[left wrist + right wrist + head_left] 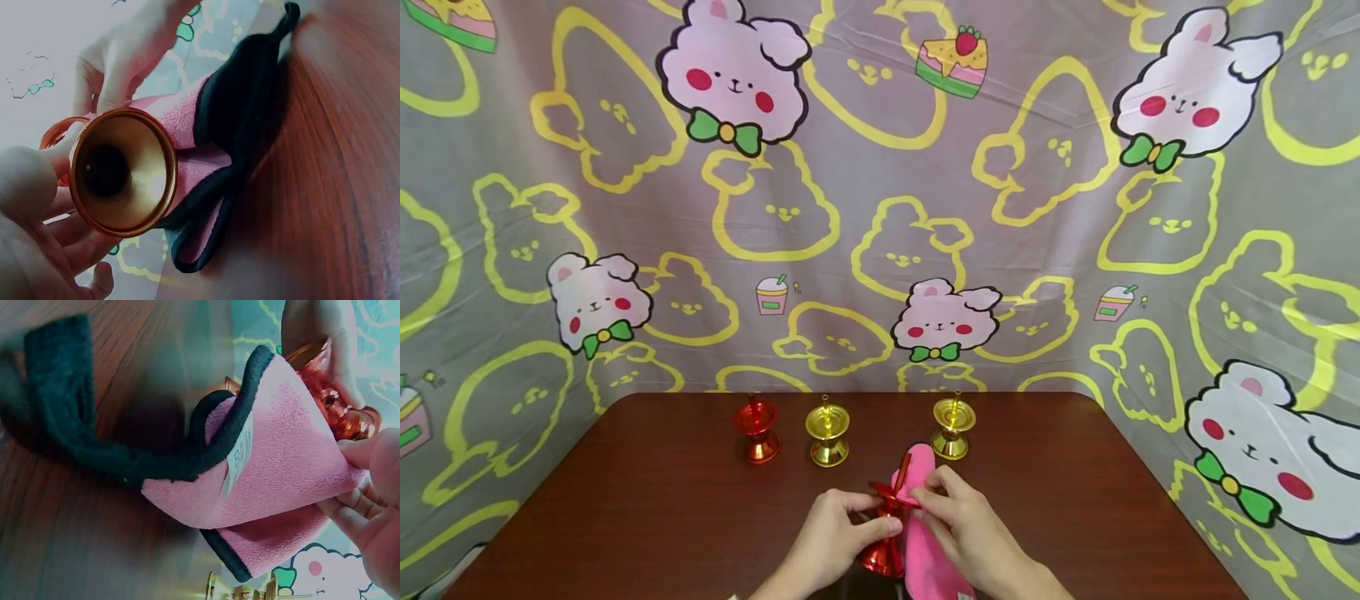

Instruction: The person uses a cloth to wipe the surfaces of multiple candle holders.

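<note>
So, going from the left across the brown table point(625, 517), a red candle holder point(758, 433) stands upright near a gold candle holder point(828, 437), its spike blurring into the patterned curtain point(865, 83) behind. Next comes the left hand point(838, 533), thumb and fingers gripping the held red holder point(883, 560) round its waist; that holder tilts a little, and the fingers hide much of its middle. Just right of it, touching, is a pink cloth point(927, 554), cut off by the bottom edge in the head view. The right hand point(962, 521) pinches this cloth at the held holder's upper dish, though most of its fingertips are hard to make out behind the fabric. Beyond that hand, the other gold holder point(953, 429) stands upright, apart from the first pair

Only the left wrist view looks into the held holder's hollow base point(147, 194), gold-toned inside with a dark centre. Both wrist views give the cloth's black edging point(169, 464); the right one also shows its strap point(59, 369), blurred toward the left edge, and the face of a white label point(238, 456). Its print seems to be a few dark characters, too soft to read
</note>
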Tool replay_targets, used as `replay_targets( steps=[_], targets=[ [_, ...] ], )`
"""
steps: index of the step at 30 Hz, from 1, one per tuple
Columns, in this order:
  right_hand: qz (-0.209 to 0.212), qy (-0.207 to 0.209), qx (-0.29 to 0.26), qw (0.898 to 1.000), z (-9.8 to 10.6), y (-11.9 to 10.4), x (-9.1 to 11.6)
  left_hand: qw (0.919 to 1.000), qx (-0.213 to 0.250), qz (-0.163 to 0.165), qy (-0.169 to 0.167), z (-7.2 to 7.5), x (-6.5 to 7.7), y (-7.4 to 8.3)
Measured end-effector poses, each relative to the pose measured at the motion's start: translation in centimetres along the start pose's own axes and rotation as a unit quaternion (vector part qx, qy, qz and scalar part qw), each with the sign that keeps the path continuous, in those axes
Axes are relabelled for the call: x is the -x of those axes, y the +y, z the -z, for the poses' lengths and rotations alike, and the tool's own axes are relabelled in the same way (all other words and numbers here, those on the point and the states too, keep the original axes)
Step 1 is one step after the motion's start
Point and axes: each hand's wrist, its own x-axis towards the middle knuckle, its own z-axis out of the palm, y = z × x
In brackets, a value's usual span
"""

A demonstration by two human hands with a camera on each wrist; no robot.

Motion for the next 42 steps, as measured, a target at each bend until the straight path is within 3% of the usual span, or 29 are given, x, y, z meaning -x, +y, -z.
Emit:
replay_targets(
  steps=[5, 8, 10, 13, 16, 18, 19, 21, 24, 29, 32, 34, 36, 38, 40, 42],
  targets=[
    [0.007, -0.014, 0.027, 1.0, -0.1, -0.2, -0.1, 0.994, -0.102, -0.027, 0.03, -0.2, 0.0, -0.3],
    [0.012, -0.021, 0.044, 0.999, -0.2, -0.4, -0.3, 0.9828, -0.169, -0.057, 0.048, -0.3, 0.0, -0.3],
    [0.014, -0.024, 0.055, 0.998, -0.2, -0.5, -0.4, 0.9706, -0.215, -0.088, 0.062, -0.4, 0.0, -0.4],
    [0.014, -0.026, 0.074, 0.997, -0.2, -0.8, -0.6, 0.9436, -0.279, -0.153, 0.091, -0.7, 0.1, -0.5],
    [0.013, -0.026, 0.095, 0.995, -0.2, -1.1, -0.7, 0.8976, -0.35, -0.233, 0.133, -1.0, 0.2, -0.7],
    [0.014, -0.025, 0.109, 0.994, -0.3, -1.3, -0.8, 0.8668, -0.39, -0.27, 0.154, -1.2, 0.2, -0.8],
    [0.014, -0.023, 0.115, 0.993, -0.4, -1.4, -0.8, 0.8554, -0.406, -0.28, 0.158, -1.3, 0.2, -0.8],
    [0.011, -0.022, 0.125, 0.992, -0.6, -1.7, -0.8, 0.8402, -0.432, -0.288, 0.157, -1.4, 0.2, -0.9],
    [0.004, -0.022, 0.135, 0.991, -1.0, -2.0, -0.8, 0.8303, -0.455, -0.288, 0.143, -1.5, 0.2, -1.1],
    [-0.006, -0.021, 0.137, 0.99, -1.3, -2.3, -0.6, 0.8247, -0.463, -0.293, 0.139, -1.6, 0.2, -1.2],
    [-0.015, -0.017, 0.126, 0.992, -1.3, -2.2, -0.6, 0.8267, -0.457, -0.291, 0.151, -1.5, 0.0, -1.3],
    [-0.029, -0.015, 0.116, 0.993, -1.4, -2.0, -0.6, 0.833, -0.45, -0.28, 0.159, -1.4, -0.1, -1.3],
    [-0.048, -0.017, 0.108, 0.993, -1.4, -1.9, -0.7, 0.8438, -0.439, -0.262, 0.163, -1.3, -0.2, -1.3],
    [-0.068, -0.019, 0.099, 0.993, -1.4, -1.8, -0.8, 0.8596, -0.425, -0.232, 0.163, -1.1, -0.3, -1.2],
    [-0.084, -0.017, 0.091, 0.992, -1.3, -1.6, -0.9, 0.8831, -0.399, -0.192, 0.156, -0.9, -0.3, -1.1],
    [-0.095, -0.008, 0.075, 0.993, -1.1, -1.6, -1.0, 0.913, -0.358, -0.138, 0.139, -0.7, -0.3, -0.9]
  ],
)
